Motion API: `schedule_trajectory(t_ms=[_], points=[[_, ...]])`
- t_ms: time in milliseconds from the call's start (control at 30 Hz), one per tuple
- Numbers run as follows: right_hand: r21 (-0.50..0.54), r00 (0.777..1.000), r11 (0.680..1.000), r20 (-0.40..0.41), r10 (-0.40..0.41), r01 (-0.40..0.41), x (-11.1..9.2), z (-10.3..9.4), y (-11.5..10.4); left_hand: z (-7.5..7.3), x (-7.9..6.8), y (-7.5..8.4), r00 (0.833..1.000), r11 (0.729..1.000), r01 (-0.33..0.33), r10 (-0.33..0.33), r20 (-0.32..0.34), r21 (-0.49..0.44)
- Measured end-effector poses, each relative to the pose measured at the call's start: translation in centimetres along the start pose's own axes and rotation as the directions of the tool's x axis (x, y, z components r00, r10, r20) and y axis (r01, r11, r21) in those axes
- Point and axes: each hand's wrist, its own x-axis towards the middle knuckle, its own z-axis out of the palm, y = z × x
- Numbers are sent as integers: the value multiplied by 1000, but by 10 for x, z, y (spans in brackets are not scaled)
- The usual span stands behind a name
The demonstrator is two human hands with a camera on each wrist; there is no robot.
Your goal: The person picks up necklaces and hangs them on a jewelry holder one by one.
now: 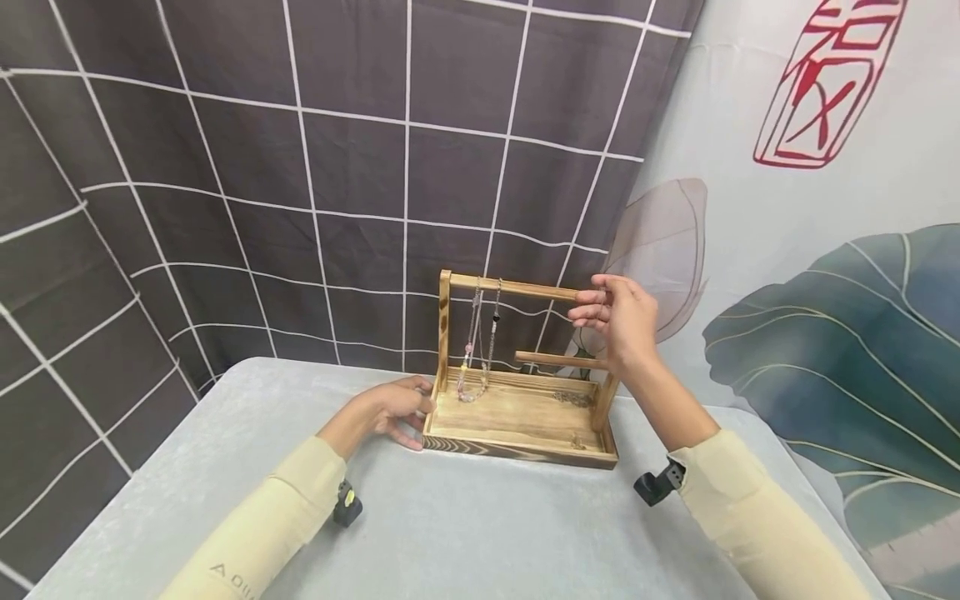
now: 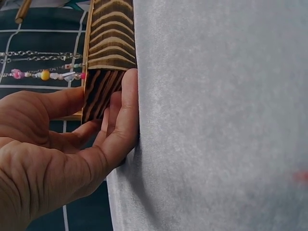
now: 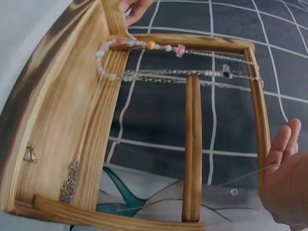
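A wooden jewelry stand [image 1: 480,425] with a tray base, a top bar and a shorter lower bar stands on the table. My left hand [image 1: 397,408] grips the tray's left end, thumb on one side and fingers on the other [image 2: 110,120]. At the right end of the top bar, my right hand [image 1: 626,321] holds a very fine necklace; its thin strand and small clear pendant [image 3: 234,191] show in the right wrist view. The thumb's contact is hidden there. A beaded necklace [image 1: 472,392] and silver chains [image 3: 163,74] hang from the top bar.
A heap of silver chain [image 1: 572,398] lies in the tray's right part, near a small shiny piece [image 1: 577,440]. Pale cloth covers the table [image 1: 480,533]. A dark grid curtain [image 1: 345,167] and a printed light curtain [image 1: 750,208] hang behind.
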Motion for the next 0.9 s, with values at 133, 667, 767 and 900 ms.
schedule_trajectory(t_ms=[133,667,767,900], points=[[-5,1000,1000,17,2,-1,1,-5,-1,0,1,-1,1000,1000,-6,6,-7,-8],[-165,977,985,196,82,-49,-6,19,17,-4,1,-1,1000,999,-18,17,-8,-35],[-147,980,988,184,72,-45,-6,22,17,-5,2,-1,1000,999,-24,24,-4,-37],[-95,989,995,143,41,-27,-2,19,11,-5,3,-1,1000,999,-21,21,-3,-46]])
